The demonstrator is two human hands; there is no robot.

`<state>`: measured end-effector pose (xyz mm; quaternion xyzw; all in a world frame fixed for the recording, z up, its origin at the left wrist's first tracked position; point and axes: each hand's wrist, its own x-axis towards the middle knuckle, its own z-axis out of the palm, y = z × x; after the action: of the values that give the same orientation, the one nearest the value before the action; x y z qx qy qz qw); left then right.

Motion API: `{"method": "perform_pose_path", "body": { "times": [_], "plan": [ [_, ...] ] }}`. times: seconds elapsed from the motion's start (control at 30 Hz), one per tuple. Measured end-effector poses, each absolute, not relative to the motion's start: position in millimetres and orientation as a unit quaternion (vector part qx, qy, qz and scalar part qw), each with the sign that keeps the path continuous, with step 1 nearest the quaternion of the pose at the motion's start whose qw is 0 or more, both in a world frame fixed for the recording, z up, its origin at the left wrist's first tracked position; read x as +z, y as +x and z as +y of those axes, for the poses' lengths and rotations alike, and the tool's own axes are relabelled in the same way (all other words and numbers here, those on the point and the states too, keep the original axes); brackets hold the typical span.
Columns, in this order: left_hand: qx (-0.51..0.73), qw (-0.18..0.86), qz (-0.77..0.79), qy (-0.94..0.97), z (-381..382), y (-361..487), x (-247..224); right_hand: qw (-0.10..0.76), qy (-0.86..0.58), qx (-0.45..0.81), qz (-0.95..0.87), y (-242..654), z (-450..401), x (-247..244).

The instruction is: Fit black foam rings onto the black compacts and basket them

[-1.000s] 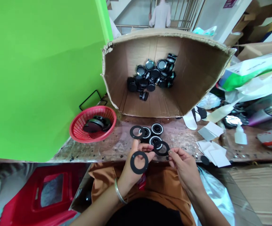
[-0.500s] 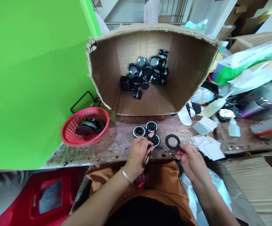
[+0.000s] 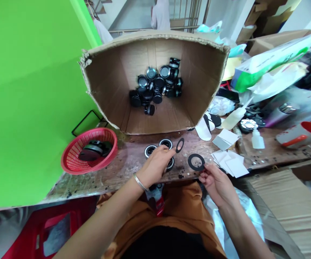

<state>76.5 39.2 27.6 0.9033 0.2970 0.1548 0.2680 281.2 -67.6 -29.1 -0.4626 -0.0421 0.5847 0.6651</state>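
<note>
My left hand (image 3: 156, 163), with a bracelet at its wrist, reaches over several round black parts on the bench. Its fingertips pinch a thin black ring (image 3: 177, 148), seen tilted. Beneath and around that hand are a round part with a pale rim (image 3: 150, 151), another at the back (image 3: 166, 144), and one partly covered by the fingers (image 3: 171, 164). To the right, my right hand (image 3: 217, 181) grips a larger-looking flat black ring (image 3: 190, 163) between thumb and fingers, its face turned up. The left palm is hidden.
Behind the hands a cardboard box (image 3: 101, 75) lies open towards me, with several black round parts (image 3: 159, 82) inside. A red basket (image 3: 89, 171) stands left. White cards (image 3: 236, 167), a squeeze bottle (image 3: 257, 139) and a mug (image 3: 292, 138) are right. A green panel (image 3: 31, 90) borders the left.
My left hand has turned over, and its ring has swung up and right. A second black piece near its palm no longer shows. The view has shifted right; my right hand keeps its ring.
</note>
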Motion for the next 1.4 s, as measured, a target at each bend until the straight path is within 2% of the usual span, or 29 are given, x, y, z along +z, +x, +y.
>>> {"method": "perform_pose_path", "body": {
  "times": [0.1,0.23,0.4,0.5,0.67,0.8,1.0,1.4],
  "plan": [
    [0.163,0.275,0.308,0.896,39,72,32,0.666,-0.458,0.587,-0.042,283,-69,-30],
    [0.243,0.306,0.369,0.843,27,63,32,0.667,-0.454,0.589,-0.037,284,-69,-30],
    [0.329,0.438,0.531,0.646,-2,55,17,0.654,-0.464,0.595,-0.045,277,-68,-29],
    [0.385,0.516,0.553,0.529,-19,52,4,0.632,-0.467,0.614,-0.064,267,-67,-28],
    [0.484,0.585,0.548,0.351,-39,59,-10,0.590,-0.484,0.634,-0.131,248,-62,-26],
    [0.485,0.614,0.522,0.339,-42,62,-14,0.567,-0.498,0.621,-0.209,234,-53,-25],
    [0.489,0.549,0.544,0.403,-26,53,-18,0.567,-0.519,0.603,-0.214,212,-41,-22],
    [0.502,0.652,0.484,0.297,-42,45,-17,0.552,-0.539,0.599,-0.214,198,-37,-25]
  ]
}}
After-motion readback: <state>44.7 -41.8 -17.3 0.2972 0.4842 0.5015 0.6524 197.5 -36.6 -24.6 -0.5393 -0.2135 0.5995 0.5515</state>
